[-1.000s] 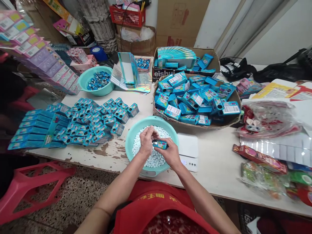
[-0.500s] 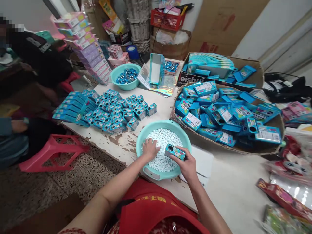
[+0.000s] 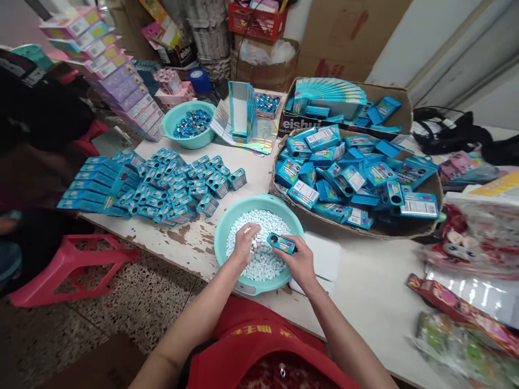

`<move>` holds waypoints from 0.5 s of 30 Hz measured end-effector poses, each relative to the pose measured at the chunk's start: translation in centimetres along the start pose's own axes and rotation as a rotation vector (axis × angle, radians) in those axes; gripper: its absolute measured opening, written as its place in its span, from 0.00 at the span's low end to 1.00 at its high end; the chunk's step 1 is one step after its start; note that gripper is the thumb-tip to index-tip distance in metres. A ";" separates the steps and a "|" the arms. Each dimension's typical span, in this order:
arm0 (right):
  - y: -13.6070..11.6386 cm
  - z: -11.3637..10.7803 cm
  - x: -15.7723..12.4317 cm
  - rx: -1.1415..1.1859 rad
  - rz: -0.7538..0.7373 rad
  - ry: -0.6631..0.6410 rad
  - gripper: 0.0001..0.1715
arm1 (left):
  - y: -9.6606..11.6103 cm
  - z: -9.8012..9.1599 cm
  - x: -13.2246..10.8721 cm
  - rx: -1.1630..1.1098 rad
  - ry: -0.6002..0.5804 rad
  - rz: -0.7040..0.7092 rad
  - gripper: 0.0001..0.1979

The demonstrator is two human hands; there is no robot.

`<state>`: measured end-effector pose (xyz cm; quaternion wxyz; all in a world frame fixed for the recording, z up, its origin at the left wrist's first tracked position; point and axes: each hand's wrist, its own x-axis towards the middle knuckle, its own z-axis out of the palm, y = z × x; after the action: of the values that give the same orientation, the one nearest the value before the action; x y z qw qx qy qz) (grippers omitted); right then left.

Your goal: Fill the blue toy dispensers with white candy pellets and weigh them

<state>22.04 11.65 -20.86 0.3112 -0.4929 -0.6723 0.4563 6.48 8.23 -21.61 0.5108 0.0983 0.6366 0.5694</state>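
A teal bowl (image 3: 227, 224) full of small white candies (image 3: 265, 259) stands at the near table edge. My left hand (image 3: 245, 246) is down in the bowl, fingers pinched around a few white candies. My right hand (image 3: 298, 262) holds a small blue box (image 3: 281, 243) over the bowl, its round hole facing the left hand. A white scale (image 3: 326, 256) lies just right of the bowl.
Several blue boxes lie in rows (image 3: 178, 186) on the left of the table and in a heaped cardboard tray (image 3: 357, 175) behind the bowl. A second teal bowl (image 3: 190, 124) sits at the back. A red stool (image 3: 68, 265) and a seated person (image 3: 36, 124) are at left.
My left hand left the box, dipped into the candies and now lifts a pinch of them. The right hand kept the blue box over the bowl. The camera swung left, then back.
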 end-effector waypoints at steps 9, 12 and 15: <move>-2.3 1.8 -0.8 0.005 -0.112 -0.052 0.18 | 4.3 2.7 -1.8 -0.359 0.026 0.211 0.14; -3.1 1.6 -0.6 0.023 -0.100 -0.047 0.18 | 4.9 3.0 -1.6 -0.356 0.041 0.233 0.17; -3.5 1.4 -0.4 0.040 -0.078 -0.039 0.18 | 5.3 3.3 -1.6 -0.342 0.005 0.251 0.18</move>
<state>19.64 10.55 -18.16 0.3255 -0.4507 -0.6878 0.4668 7.29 10.91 -15.79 0.4434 0.0873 0.5147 0.7286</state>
